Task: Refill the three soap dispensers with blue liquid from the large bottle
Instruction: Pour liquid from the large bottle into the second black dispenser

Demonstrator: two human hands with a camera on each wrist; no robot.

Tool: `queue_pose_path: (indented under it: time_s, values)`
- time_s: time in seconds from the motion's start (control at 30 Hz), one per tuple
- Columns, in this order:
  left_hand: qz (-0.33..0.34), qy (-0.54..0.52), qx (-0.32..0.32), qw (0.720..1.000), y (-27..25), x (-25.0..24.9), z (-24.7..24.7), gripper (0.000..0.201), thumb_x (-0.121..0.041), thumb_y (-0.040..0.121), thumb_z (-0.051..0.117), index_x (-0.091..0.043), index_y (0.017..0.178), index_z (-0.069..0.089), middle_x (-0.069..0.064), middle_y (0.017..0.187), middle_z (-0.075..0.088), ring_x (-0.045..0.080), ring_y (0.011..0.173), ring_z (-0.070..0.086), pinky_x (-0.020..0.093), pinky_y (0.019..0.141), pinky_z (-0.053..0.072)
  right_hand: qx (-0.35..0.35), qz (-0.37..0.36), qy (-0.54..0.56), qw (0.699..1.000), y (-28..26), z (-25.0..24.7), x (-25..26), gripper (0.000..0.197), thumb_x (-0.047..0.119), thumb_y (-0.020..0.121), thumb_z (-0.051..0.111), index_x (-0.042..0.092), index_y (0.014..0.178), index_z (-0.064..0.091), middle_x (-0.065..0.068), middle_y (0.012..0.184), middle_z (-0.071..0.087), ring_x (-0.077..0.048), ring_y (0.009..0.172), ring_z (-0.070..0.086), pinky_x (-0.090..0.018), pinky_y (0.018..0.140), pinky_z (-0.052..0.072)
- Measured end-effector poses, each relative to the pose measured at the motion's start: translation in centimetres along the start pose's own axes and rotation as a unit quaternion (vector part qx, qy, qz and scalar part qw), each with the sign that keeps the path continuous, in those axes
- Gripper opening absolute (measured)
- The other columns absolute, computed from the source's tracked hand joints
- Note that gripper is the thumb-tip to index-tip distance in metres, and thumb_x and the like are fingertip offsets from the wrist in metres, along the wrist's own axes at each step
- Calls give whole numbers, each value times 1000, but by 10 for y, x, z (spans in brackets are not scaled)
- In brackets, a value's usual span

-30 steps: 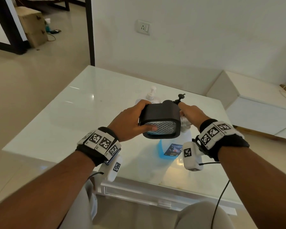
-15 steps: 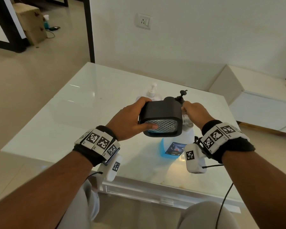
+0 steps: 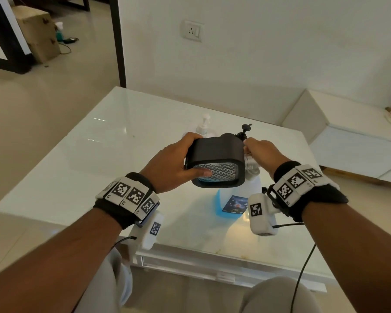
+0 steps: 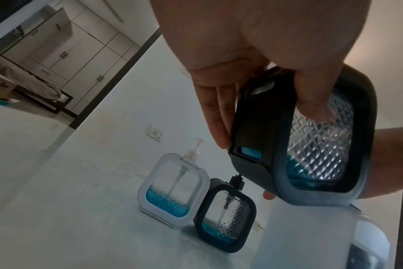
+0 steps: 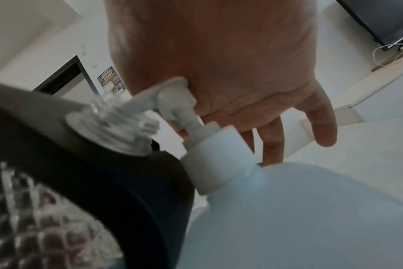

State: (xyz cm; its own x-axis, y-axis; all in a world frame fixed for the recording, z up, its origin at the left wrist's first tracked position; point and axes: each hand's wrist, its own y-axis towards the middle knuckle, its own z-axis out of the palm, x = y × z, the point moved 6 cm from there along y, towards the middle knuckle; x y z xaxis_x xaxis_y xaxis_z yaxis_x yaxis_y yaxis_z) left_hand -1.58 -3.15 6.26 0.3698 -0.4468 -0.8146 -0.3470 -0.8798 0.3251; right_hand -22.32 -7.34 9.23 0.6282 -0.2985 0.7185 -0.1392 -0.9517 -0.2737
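Left hand (image 3: pixel 169 168) gripping black dispenser (image 3: pixel 215 162), right hand (image 3: pixel 261 151) open, pressing bottle pump (image 5: pixel 173 98)

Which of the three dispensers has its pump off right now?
The black dispenser held in the left hand; the white dispenser and other black one stand capped on the table.

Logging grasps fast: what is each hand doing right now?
Left hand: grips the black-framed soap dispenser with faceted clear glass.
Right hand: open, palm pressing the large bottle's white pump head.
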Motion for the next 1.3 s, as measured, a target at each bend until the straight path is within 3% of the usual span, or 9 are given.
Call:
queue_pose_path:
  time_s: [0.17,0.27,0.4,0.5,0.63,0.87,1.03,1.17,1.3]
  values:
    - [-1,-9,1,1000,-1,-1,1,70,-55,73,69,-21,127,41,-4,114,60,15,101,63,43,75,57,-27,-3,33,999,0,2,-7,34,23,100,37,8,82,61,2,78,58,-22,83,53,-30,76,38]
    - [-5,-14,5,1000,-1,-1,3,69,-55,73,69,-22,127,40,-5,113,60,15,101,63,42,73,58,-30,-11,17,999,1,0,-8,32,22,101,35,5,92,61,3,79,58,-13,70,50,-25,62,35]
    - [-5,-14,5,1000,1,-1,1,69,-56,73,68,-24,126,40,-7,114,61,13,102,63,42,75,58,-28,-17,-10,999,3,2,-6,33,27,101,35,7,93,61,-5,90,59,-12,68,48,-25,59,33]
    - [-3,-17,5,1000,0,-2,1,69,-55,72,69,-22,127,41,-6,114,61,14,102,63,42,75,57,-5,-5,-15,1000,2,0,-5,36,33,101,37,9,90,60,0,80,56,-12,66,46,-26,61,34]
    - [1,-16,4,1000,0,-3,2,69,-55,72,69,-22,126,41,-5,113,61,14,101,63,42,74,57,8,-6,-38,999,6,-4,1,40,34,101,37,15,73,58,3,79,57,-14,74,50,-30,79,34]
    - [-1,-13,5,1000,-1,-2,2,69,-56,73,68,-23,126,40,-5,114,60,14,102,62,42,74,58,-29,-19,-19,999,6,-1,-2,34,25,100,35,11,81,59,3,80,58,-14,72,50,-29,63,33]
    - [1,-11,6,1000,-1,-1,4,67,-57,73,68,-26,125,39,-6,113,60,14,101,63,41,74,58,-32,-36,-52,998,5,-2,-2,34,17,102,29,3,100,60,-4,98,59,-23,91,50,-28,80,33]
    - [4,-2,5,1000,-1,1,2,67,-60,73,66,-27,125,39,-5,113,61,14,101,63,39,74,59,-36,-25,-36,998,5,1,-2,34,23,101,33,10,83,59,-4,97,61,-23,88,51,-30,80,32]
    - [5,2,1,1000,0,3,3,67,-60,72,66,-29,125,39,-4,112,62,16,98,63,41,74,58,5,-1,-25,1000,6,-1,-1,38,31,99,37,14,73,59,-5,90,62,-23,87,53,-32,81,35]
